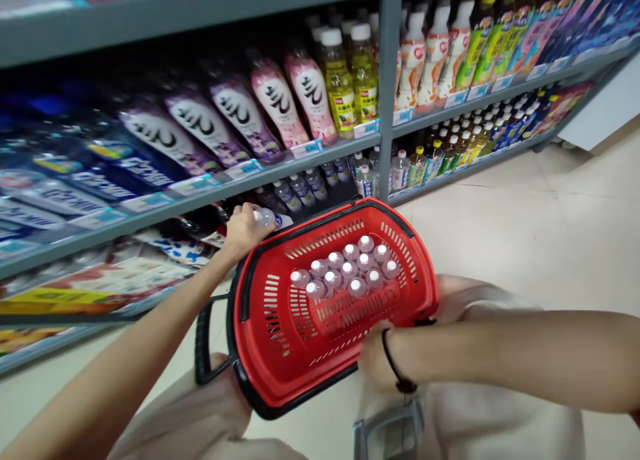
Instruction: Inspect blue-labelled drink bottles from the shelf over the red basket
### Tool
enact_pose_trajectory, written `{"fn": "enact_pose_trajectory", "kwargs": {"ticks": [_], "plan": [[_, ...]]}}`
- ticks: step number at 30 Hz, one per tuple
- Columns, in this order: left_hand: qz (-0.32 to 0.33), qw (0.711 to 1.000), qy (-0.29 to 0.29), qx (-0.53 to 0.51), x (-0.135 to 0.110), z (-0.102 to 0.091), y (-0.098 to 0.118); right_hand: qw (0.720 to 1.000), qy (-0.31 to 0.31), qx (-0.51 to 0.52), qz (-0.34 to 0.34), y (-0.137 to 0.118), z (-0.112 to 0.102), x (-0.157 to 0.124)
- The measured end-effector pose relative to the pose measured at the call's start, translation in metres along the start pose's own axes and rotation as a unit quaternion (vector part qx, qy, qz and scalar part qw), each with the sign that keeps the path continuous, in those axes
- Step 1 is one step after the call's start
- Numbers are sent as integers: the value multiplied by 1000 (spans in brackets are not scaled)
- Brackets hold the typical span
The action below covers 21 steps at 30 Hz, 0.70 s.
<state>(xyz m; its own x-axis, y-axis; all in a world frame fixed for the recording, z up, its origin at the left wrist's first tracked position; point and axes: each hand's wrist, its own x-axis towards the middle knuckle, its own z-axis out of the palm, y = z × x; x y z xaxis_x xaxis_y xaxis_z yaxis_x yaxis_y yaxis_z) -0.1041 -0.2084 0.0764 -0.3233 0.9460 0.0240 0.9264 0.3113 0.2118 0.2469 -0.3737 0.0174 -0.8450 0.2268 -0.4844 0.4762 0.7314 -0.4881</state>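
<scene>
My left hand is closed around a small clear bottle with a white and blue label. It holds the bottle nearly level, just beyond the far left rim of a red shopping basket. Inside the basket, several small clear bottles with white caps stand upright in rows towards the far right side. My right hand is smeared by motion at the basket's near rim, wearing a black band on its wrist. Its fingers are mostly hidden, so whether it grips the rim I cannot tell.
Grey shelves of drinks run across the far side. Small bottles with matching labels stand on the lower shelf. The basket's black handle sticks out left. A blurred grey framed object is below my right hand. Pale floor lies right.
</scene>
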Motion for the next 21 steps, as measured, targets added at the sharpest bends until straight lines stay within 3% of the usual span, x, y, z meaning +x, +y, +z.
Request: {"fn": "enact_pose_trajectory", "kwargs": {"ticks": [3,5,8,10,12,13,15,17,18,21], "plan": [[16,996,77,-37,-38,-24,-30,997,26,68,1,26,-38,9],[60,979,181,-78,-60,-45,-39,994,52,94,-27,43,-73,9],[99,932,320,-138,-89,-82,-25,986,87,124,-70,60,-128,9],[86,905,353,-222,-107,-103,-1,977,130,153,-73,62,-157,12],[102,868,335,-352,-121,-116,27,935,177,305,-19,56,-175,15],[114,852,304,-412,-127,-118,41,894,171,413,9,50,-179,17],[103,818,268,-499,-138,-115,63,790,69,608,30,34,-179,18],[88,803,220,-547,-146,-104,76,717,-53,695,7,16,-170,19],[80,800,192,-563,-150,-97,80,697,-76,713,1,8,-165,19],[76,787,120,-600,-160,-79,80,679,-25,733,42,-6,-148,23]]}}
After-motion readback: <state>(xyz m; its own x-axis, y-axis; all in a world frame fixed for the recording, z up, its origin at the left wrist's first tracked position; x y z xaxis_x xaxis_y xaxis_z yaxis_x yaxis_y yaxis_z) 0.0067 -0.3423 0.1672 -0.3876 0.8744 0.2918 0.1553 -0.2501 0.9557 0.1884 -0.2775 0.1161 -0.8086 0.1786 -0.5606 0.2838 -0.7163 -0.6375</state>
